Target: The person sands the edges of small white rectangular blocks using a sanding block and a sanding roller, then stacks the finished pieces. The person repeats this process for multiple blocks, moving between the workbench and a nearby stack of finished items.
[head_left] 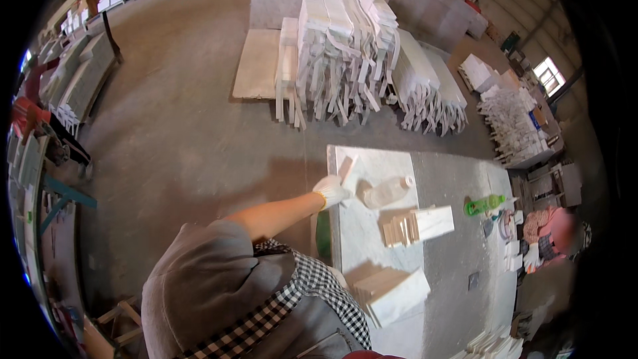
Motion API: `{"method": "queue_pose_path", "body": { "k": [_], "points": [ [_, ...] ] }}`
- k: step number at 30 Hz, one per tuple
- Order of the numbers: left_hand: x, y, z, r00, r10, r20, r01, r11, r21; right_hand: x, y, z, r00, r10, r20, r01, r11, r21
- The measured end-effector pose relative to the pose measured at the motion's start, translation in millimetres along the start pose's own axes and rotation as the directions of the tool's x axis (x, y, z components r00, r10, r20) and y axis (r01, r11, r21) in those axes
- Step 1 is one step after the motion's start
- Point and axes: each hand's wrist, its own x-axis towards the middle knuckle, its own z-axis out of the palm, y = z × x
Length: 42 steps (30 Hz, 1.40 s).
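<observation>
My left hand [334,191], in a white knit glove, reaches over the far left corner of a worktable [372,161]. Its fingers are closed around a thin, pale stone strip [347,168], which sticks out beyond them. To the right of the hand, a clear plastic bottle [387,193] lies tilted on the white slab. Nearer me are a row of small stone tiles [435,221] on edge and a second, larger bundle of tiles [401,298]. My right hand cannot be made out; only a small pale patch shows beside my checkered apron [332,296].
A green bottle [485,205] lies on the table's right part. A co-worker in pink [555,236] is beyond the right edge. Tall stacks of stone strips [345,53] stand ahead on the floor. Another person [36,116] is at far left, near stacked slabs [86,70].
</observation>
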Motion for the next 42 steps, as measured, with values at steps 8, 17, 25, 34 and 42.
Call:
{"method": "queue_pose_path", "body": {
  "k": [8,17,25,34,42],
  "points": [
    [34.3,-29.6,-107.4,0.858,-0.001,0.513,0.357,0.718,-0.597,113.1,-81.1,108.8,0.986,0.101,-0.134,-0.087,0.991,0.106],
    [76.1,-65.1,-259.0,0.824,0.025,0.566,0.332,0.788,-0.518,182.3,-187.0,251.5,0.999,-0.044,-0.033,0.050,0.974,0.222],
    [140.2,-98.3,-322.1,0.898,-0.067,0.435,0.335,0.745,-0.577,274.6,-255.0,318.3,0.973,-0.108,0.204,0.074,0.983,0.170],
    [244.7,-80.0,-394.3,0.937,-0.206,0.284,0.344,0.695,-0.631,394.5,-357.0,339.8,0.983,-0.033,0.183,0.021,0.998,0.063],
    [342.1,-155.5,-445.8,0.821,-0.565,0.083,0.468,0.583,-0.664,497.5,-429.8,321.5,0.978,-0.166,0.128,0.131,0.962,0.241]
  ]
}}
